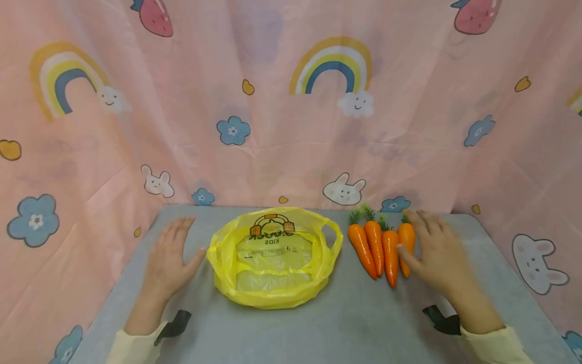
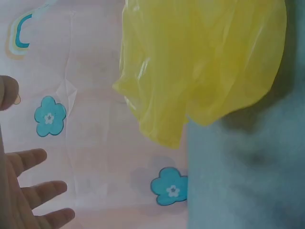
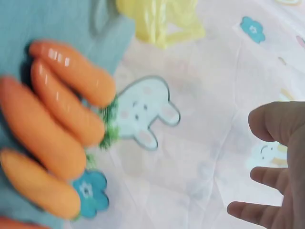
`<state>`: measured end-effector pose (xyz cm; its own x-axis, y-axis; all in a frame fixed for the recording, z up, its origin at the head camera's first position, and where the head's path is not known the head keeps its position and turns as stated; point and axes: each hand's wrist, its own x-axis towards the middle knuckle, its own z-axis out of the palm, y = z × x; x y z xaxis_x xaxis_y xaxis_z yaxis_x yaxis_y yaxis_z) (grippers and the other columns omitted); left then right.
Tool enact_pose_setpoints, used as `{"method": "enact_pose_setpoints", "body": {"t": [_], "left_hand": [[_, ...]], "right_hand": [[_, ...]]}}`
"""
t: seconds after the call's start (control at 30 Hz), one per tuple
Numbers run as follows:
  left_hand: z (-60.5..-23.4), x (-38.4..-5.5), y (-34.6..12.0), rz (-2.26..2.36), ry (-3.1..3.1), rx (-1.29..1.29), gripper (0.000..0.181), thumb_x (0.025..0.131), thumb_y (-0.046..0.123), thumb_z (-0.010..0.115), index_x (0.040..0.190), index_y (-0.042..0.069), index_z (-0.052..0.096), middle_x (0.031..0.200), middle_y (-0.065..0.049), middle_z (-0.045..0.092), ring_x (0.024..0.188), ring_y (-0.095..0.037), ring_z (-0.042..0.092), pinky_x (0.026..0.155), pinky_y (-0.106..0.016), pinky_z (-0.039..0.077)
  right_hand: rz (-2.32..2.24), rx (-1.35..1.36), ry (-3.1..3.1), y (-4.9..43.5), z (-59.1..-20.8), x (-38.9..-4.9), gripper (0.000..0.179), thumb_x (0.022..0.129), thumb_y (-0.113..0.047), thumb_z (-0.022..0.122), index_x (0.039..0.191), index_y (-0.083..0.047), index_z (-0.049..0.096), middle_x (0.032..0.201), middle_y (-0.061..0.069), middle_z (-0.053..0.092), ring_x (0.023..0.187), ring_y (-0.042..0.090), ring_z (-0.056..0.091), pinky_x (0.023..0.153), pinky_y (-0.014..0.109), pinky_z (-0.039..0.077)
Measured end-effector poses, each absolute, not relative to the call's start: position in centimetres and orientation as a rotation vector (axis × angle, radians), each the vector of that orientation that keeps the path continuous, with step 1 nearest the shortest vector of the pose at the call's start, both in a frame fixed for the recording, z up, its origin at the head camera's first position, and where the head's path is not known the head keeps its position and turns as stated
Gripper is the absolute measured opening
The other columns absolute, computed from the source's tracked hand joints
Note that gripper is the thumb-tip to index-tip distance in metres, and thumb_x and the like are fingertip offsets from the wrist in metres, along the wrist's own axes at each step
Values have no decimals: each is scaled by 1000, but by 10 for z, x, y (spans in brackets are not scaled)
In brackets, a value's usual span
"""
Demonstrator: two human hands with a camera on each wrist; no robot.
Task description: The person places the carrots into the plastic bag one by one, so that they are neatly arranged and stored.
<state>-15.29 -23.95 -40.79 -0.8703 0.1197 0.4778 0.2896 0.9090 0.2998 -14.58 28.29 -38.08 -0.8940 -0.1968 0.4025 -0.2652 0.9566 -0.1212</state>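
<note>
A yellow plastic bag [image 1: 273, 299] stands on the grey table with its mouth spread wide; dark printing shows on its back wall and a handle loop juts to the right. Left of it is my left hand [image 1: 168, 263], fingers extended and thumb tip close to the bag's side. Several orange carrots [image 1: 390, 258] with green tops lie side by side to the right of the bag. My right hand [image 1: 438, 255] is beside the rightmost carrot [image 1: 406, 237], overlapping it in the head view. In the right wrist view, the right hand's fingers [image 3: 268, 177] are spread, holding nothing.
A pink cloth [image 1: 273, 167] printed with rainbows, flowers and rabbits hangs behind the table and along both sides. The grey tabletop [image 1: 336, 333] extends in front of the bag and carrots. Dark straps [image 1: 175, 326] sit at both wrists, by light sleeves.
</note>
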Motion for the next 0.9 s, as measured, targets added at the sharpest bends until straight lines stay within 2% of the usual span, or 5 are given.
{"method": "enact_pose_setpoints", "body": {"t": [0.1,0.17,0.33,0.5,0.9], "left_hand": [[-415,-153,-237,-647,-2563,-342,64,81,26,67,138,6,48,139,-22,49,128,-45,42,99,-67,34],[-420,-153,-234,-726,-2546,-355,63,79,24,69,136,6,50,139,-22,49,128,-44,42,101,-66,33],[-432,-151,-227,-864,-2530,-341,61,79,21,69,136,10,51,141,-20,48,129,-44,41,99,-68,33],[-442,-149,-220,-954,-2566,-286,60,81,20,68,137,12,50,144,-18,44,132,-42,38,100,-70,32],[-459,-146,-213,-1057,-2559,-241,60,83,23,67,139,11,48,144,-18,44,134,-42,37,103,-69,30]], "right_hand": [[372,364,-2662,275,-384,-144,66,83,-25,69,140,-6,44,133,28,49,113,51,46,92,68,36],[462,353,-2659,270,-387,-143,62,83,-21,68,138,-5,46,130,27,51,111,50,48,90,67,38],[646,288,-2610,258,-398,-143,56,82,-19,70,132,-5,52,125,24,56,104,43,54,79,63,47],[713,250,-2573,247,-411,-146,52,79,-20,75,126,-6,57,115,22,61,90,36,61,66,51,52],[903,178,-2534,230,-442,-160,49,78,-16,76,121,-1,59,112,22,64,87,37,65,69,51,56]]}}
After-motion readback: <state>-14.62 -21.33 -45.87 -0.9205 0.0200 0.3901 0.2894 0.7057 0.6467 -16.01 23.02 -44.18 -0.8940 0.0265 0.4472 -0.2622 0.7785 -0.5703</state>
